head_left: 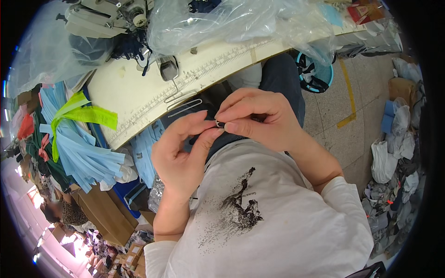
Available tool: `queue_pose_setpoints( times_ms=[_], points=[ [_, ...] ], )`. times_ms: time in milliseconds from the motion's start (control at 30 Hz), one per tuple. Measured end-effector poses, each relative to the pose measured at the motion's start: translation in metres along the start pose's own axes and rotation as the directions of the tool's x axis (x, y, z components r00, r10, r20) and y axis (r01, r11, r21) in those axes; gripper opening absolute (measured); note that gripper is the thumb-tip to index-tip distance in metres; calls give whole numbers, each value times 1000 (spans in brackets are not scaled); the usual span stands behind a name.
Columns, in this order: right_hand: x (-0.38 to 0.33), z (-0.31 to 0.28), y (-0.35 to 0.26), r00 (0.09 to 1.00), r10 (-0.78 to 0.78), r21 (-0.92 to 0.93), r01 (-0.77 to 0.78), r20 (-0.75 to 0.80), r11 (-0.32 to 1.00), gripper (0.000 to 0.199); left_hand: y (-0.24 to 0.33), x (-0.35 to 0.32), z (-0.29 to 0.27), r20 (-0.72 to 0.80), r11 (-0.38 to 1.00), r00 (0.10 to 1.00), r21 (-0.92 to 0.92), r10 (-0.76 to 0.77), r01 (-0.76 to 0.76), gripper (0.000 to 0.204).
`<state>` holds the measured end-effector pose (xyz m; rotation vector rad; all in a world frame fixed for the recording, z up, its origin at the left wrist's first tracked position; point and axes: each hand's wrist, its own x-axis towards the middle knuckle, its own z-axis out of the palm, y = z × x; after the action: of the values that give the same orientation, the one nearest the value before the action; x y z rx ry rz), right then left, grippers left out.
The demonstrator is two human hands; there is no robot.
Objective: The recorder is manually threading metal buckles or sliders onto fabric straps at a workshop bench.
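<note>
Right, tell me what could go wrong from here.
The small dark piece, held between the left hand and right hand, could slip and drop, being so tiny. The bent wire juts past the edge of the table close to the left hand, so a finger might snag on it.

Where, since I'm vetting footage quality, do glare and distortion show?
Head view: pinkish glare washes out the lower left; head view: clear plastic catches whitish highlights; head view: the edge of the white table bows, and black fills the corners.
</note>
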<state>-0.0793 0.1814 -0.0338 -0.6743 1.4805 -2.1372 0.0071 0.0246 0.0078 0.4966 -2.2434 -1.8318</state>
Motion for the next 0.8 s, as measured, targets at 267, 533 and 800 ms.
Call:
queue_pose_setpoints(
  times_ms=[267,533,800],
  points=[
    [1,2,-11,967,253,23,-252,-34,967,11,-7,12,0,144,785,887,419,438,-456,25],
    [-1,9,-5,960,227,37,-224,-162,974,9,-19,16,4,101,679,781,436,616,-591,27],
    [3,13,-5,976,190,210,-166,-104,964,14,-20,12,-6,198,927,906,-115,374,-357,28]
  ],
)
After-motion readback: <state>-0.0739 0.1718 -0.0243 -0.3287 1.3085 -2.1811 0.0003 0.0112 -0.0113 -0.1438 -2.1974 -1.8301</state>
